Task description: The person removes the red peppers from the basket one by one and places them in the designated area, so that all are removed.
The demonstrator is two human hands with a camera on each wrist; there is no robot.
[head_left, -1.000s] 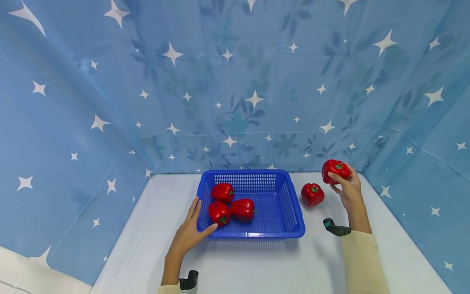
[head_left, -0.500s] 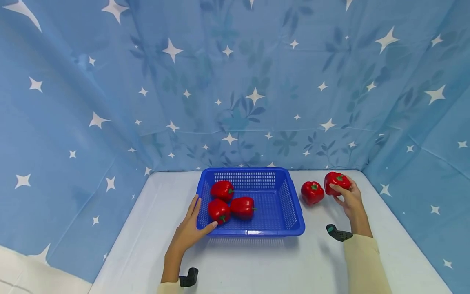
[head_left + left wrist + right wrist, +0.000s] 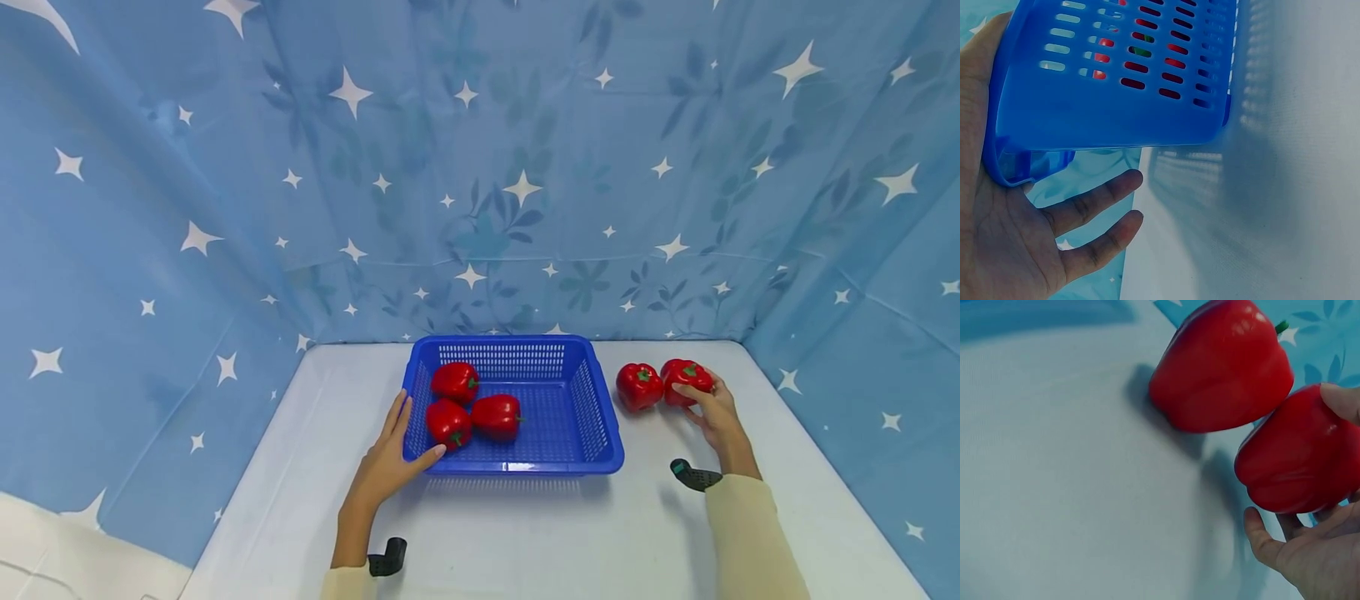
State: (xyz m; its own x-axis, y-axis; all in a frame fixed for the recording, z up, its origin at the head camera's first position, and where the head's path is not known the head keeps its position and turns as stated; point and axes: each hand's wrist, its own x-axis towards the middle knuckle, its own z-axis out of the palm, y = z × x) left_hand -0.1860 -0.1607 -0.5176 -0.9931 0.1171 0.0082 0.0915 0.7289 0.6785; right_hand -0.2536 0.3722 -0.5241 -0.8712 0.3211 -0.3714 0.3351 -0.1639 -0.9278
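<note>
In the head view, my right hand (image 3: pixel 718 421) holds a red bell pepper (image 3: pixel 684 379) at the right of the table, thumb on top and fingers round the far side. Right beside it sits a second red bell pepper (image 3: pixel 638 388); in the right wrist view the held pepper (image 3: pixel 1304 456) appears to touch this other pepper (image 3: pixel 1225 372). My left hand (image 3: pixel 386 467) rests at the near left corner of a blue basket (image 3: pixel 525 468), thumb over the rim and fingers extended along the side. Inside the basket's left half lie three red bell peppers (image 3: pixel 497 417).
A white-covered table (image 3: pixel 517 542) carries everything. Blue star-patterned curtain (image 3: pixel 480 167) stands behind it and at both sides. The basket's raised mesh walls lie between my left hand and the loose peppers on the right.
My right hand has lowered the held pepper from above the table to beside the loose pepper. The left hand stays at the basket corner.
</note>
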